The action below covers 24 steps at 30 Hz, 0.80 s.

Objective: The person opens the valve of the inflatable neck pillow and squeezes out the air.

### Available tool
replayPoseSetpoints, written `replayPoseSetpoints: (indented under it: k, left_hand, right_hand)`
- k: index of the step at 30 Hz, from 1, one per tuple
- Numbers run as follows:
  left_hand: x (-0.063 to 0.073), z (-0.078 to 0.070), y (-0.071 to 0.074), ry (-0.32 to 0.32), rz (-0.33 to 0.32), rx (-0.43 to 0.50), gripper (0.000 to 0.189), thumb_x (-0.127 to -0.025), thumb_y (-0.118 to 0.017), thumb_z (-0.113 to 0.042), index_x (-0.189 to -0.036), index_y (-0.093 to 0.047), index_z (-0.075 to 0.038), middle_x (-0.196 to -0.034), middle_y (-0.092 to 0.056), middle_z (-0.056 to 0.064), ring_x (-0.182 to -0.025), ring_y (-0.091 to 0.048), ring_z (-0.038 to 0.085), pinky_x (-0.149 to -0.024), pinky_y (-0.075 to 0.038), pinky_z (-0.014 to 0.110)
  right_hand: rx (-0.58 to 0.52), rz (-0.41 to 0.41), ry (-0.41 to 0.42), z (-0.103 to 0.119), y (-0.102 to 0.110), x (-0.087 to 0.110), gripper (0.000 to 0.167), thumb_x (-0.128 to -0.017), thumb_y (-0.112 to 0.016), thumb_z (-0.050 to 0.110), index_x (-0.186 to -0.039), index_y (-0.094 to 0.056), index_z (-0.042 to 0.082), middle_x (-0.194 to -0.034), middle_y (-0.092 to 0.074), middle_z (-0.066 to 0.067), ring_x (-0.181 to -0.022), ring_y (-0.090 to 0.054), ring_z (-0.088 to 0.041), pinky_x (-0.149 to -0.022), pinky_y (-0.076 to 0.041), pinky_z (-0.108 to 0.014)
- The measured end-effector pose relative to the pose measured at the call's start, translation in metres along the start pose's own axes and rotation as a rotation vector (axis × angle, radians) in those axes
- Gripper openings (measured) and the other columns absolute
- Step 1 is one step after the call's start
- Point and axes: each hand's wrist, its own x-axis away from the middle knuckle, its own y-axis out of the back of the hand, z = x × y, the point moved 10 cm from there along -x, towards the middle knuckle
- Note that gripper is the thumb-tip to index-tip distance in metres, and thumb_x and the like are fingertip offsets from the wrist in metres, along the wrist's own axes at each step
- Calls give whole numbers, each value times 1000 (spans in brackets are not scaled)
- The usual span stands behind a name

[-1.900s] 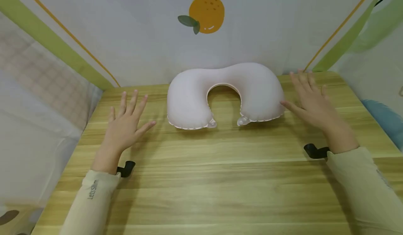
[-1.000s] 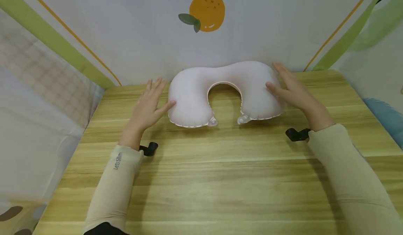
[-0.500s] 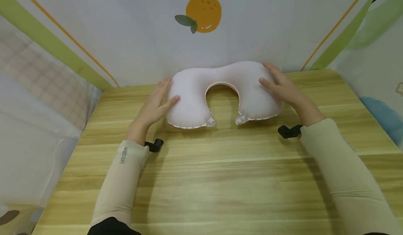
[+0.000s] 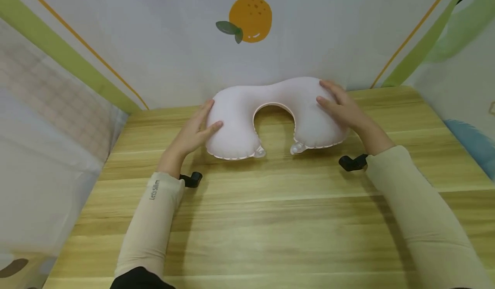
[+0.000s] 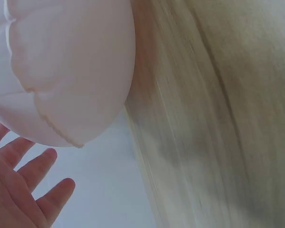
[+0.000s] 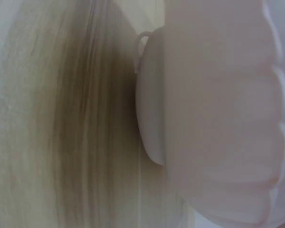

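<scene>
A pale pink inflatable U-shaped neck pillow (image 4: pixel 270 92) lies at the back of the wooden table, its opening and two small clear tabs facing me. My left hand (image 4: pixel 187 138) touches the pillow's left lobe, thumb on the front face and fingers along the outer side. In the left wrist view, the fingers of that hand (image 5: pixel 19 185) look spread and fairly straight beside the seam. On the right lobe rests my right hand (image 4: pixel 346 108), with thumb and fingertips on its upper outer part. The right wrist view shows mostly the pillow (image 6: pixel 218 104); that hand is almost wholly hidden there.
Behind the pillow rises a white cloth backdrop (image 4: pixel 174 56) with a printed orange (image 4: pixel 250 19). The wooden table (image 4: pixel 270 220) extends from the pillow toward me. Black wrist mounts (image 4: pixel 192 179) stick out inward from both sleeves.
Both hands have moved inward from beside the pillow, the left one rightward and the right one leftward, and now touch its two lobes. The pillow stays in about the same place.
</scene>
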Motion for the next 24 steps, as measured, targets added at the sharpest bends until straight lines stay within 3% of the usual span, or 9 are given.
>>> replayPoseSetpoints:
  k: [15,24]
  left_hand:
    - [3,-6,1,12,17,6,80,-96,-54,-55,-161,-14,-30,-169,-9,2,-155,-12,34,-118,-17,68]
    - [0,-7,5,7,4,14,81,-95,-58,-53,-160,-16,-31,-169,-10,1,-155,-13,32,-118,-17,68]
  right_hand:
    - [-21,-11,-27,-10,-2,3,70,-100,-53,42,-160,-21,23,-169,1,-4,-155,2,-35,-118,-12,-71]
    - [1,-27,25,1,-1,6,71,-99,-55,38,-160,-21,22,-169,1,-9,-155,0,-38,-116,-15,-72]
